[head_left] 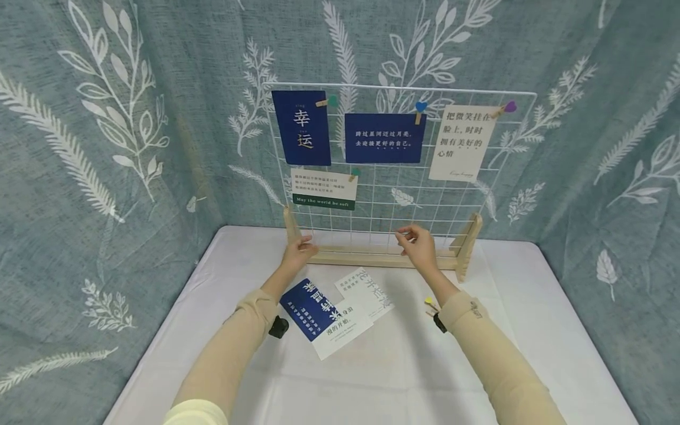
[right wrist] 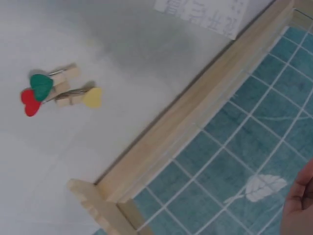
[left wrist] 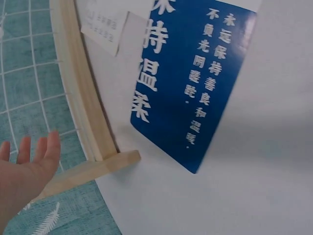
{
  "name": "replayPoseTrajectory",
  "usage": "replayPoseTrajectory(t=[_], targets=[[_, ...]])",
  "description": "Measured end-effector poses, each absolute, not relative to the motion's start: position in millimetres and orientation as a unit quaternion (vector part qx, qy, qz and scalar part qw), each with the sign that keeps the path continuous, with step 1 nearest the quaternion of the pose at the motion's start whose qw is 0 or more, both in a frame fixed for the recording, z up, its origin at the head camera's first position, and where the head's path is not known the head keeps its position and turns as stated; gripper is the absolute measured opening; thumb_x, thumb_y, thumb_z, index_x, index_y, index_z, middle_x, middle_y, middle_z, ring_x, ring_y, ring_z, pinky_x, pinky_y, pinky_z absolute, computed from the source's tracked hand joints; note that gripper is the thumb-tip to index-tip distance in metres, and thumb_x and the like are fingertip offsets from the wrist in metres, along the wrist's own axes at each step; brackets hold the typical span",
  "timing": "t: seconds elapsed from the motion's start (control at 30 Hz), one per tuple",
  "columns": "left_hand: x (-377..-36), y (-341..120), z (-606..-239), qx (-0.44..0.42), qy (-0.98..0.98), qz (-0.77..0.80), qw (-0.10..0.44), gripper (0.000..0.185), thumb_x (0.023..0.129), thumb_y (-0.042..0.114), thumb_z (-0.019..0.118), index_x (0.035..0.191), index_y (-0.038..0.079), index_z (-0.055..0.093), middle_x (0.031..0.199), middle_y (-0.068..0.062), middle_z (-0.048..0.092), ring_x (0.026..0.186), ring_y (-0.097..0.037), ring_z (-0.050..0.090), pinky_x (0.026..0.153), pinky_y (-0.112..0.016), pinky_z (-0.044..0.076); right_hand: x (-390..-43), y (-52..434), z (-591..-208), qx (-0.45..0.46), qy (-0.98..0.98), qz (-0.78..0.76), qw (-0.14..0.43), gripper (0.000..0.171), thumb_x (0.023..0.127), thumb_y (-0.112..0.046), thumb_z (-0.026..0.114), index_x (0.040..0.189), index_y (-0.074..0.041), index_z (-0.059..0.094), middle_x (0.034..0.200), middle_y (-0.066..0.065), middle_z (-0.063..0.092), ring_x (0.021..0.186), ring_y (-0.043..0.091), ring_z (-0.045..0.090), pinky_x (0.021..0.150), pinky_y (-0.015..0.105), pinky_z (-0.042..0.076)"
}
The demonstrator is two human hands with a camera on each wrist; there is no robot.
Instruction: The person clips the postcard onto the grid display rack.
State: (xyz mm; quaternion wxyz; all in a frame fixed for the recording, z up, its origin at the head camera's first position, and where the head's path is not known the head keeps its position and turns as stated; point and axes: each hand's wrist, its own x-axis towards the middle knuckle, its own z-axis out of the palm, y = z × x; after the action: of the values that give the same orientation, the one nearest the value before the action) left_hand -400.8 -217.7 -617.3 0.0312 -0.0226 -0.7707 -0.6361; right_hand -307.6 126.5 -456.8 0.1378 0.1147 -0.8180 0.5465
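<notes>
My left hand is by the left end of a white wire grid rack, fingers extended and nothing in them. In the left wrist view its spread fingers overlap the grid. My right hand hovers before the grid's lower middle, fingers loosely bent, no object visible in them; only its edge shows in the right wrist view. Clipped to the grid are a tall blue card, a wide blue card, a white card and a white-and-green card.
On the white table lie a blue card and two white cards, one overlapping the other. Heart clips in green, red and yellow lie near my right wrist. A wooden base supports the grid.
</notes>
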Motion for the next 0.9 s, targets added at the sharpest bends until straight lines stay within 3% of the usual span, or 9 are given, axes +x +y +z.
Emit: replayPoseTrajectory(t=[0.03, 0.13, 0.2, 0.27, 0.4, 0.53, 0.73, 0.9], targets=[[-399.0, -220.1, -620.5, -0.038, -0.769, -0.638, 0.015, 0.060, 0.083, 0.033, 0.072, 0.135, 0.014, 0.048, 0.117, -0.008, 0.060, 0.102, -0.020, 0.060, 0.082, -0.036, 0.054, -307.2, 128.3, -458.6, 0.114, -0.819, 0.546, 0.133, 0.016, 0.089, -0.003, 0.062, 0.099, 0.010, 0.064, 0.077, 0.026, 0.064, 0.039, 0.000, 0.048, 0.043, 0.016, 0.046], [-401.2, -224.5, -638.6, -0.073, -0.783, -0.618, 0.013, 0.060, 0.083, 0.035, 0.071, 0.136, 0.017, 0.047, 0.117, -0.007, 0.058, 0.098, -0.018, 0.059, 0.070, -0.036, 0.053, -305.3, 132.6, -463.3, 0.114, -0.825, 0.540, 0.119, 0.016, 0.089, -0.003, 0.061, 0.099, 0.009, 0.065, 0.076, 0.026, 0.064, 0.039, 0.001, 0.048, 0.043, 0.016, 0.047], [-394.7, -223.9, -636.8, -0.070, -0.803, -0.592, -0.015, 0.065, 0.084, 0.037, 0.070, 0.140, 0.019, 0.043, 0.125, -0.008, 0.052, 0.106, -0.021, 0.056, 0.077, -0.040, 0.054, -303.8, 135.6, -467.1, 0.120, -0.830, 0.534, 0.111, 0.016, 0.089, -0.003, 0.061, 0.098, 0.010, 0.064, 0.075, 0.025, 0.065, 0.040, 0.003, 0.050, 0.045, 0.023, 0.052], [-387.3, -221.8, -637.5, -0.093, -0.828, -0.552, 0.008, 0.064, 0.082, 0.039, 0.072, 0.137, 0.019, 0.045, 0.124, -0.008, 0.053, 0.103, -0.018, 0.056, 0.074, -0.032, 0.054, -301.7, 139.1, -471.6, 0.125, -0.834, 0.527, 0.102, 0.016, 0.089, -0.003, 0.061, 0.097, 0.010, 0.065, 0.074, 0.024, 0.065, 0.042, 0.007, 0.052, 0.048, 0.029, 0.055], [-330.7, -202.1, -586.5, -0.111, -0.898, -0.426, -0.005, 0.066, 0.081, 0.038, 0.073, 0.134, 0.010, 0.048, 0.128, -0.018, 0.053, 0.113, -0.029, 0.054, 0.089, -0.035, 0.052, -297.2, 148.8, -483.6, 0.130, -0.845, 0.512, 0.081, 0.016, 0.089, -0.002, 0.061, 0.097, 0.011, 0.064, 0.074, 0.025, 0.064, 0.046, 0.017, 0.058, 0.050, 0.033, 0.056], [-270.1, -177.3, -524.1, -0.083, -0.926, -0.364, -0.054, 0.061, 0.082, 0.020, 0.074, 0.132, -0.002, 0.048, 0.130, -0.029, 0.050, 0.119, -0.046, 0.049, 0.099, -0.051, 0.044, -294.8, 158.0, -494.8, 0.133, -0.856, 0.496, 0.059, 0.017, 0.089, -0.002, 0.061, 0.098, 0.012, 0.064, 0.075, 0.026, 0.065, 0.047, 0.018, 0.059, 0.048, 0.026, 0.053], [-240.1, -167.7, -511.0, -0.069, -0.937, -0.337, -0.065, 0.054, 0.083, 0.011, 0.070, 0.131, -0.003, 0.048, 0.130, -0.031, 0.050, 0.119, -0.048, 0.049, 0.100, -0.053, 0.044, -291.1, 168.7, -509.5, 0.132, -0.861, 0.490, 0.047, 0.017, 0.089, 0.000, 0.060, 0.098, 0.013, 0.064, 0.073, 0.023, 0.065, 0.050, 0.021, 0.060, 0.052, 0.033, 0.055], [-236.7, -172.1, -517.0, -0.095, -0.945, -0.299, -0.097, 0.061, 0.076, 0.007, 0.076, 0.131, 0.002, 0.050, 0.135, -0.027, 0.048, 0.126, -0.044, 0.044, 0.107, -0.054, 0.036, -288.3, 179.3, -523.0, 0.137, -0.884, 0.446, 0.029, 0.014, 0.089, -0.003, 0.060, 0.096, 0.009, 0.064, 0.075, 0.019, 0.066, 0.057, 0.024, 0.063, 0.056, 0.035, 0.056]])
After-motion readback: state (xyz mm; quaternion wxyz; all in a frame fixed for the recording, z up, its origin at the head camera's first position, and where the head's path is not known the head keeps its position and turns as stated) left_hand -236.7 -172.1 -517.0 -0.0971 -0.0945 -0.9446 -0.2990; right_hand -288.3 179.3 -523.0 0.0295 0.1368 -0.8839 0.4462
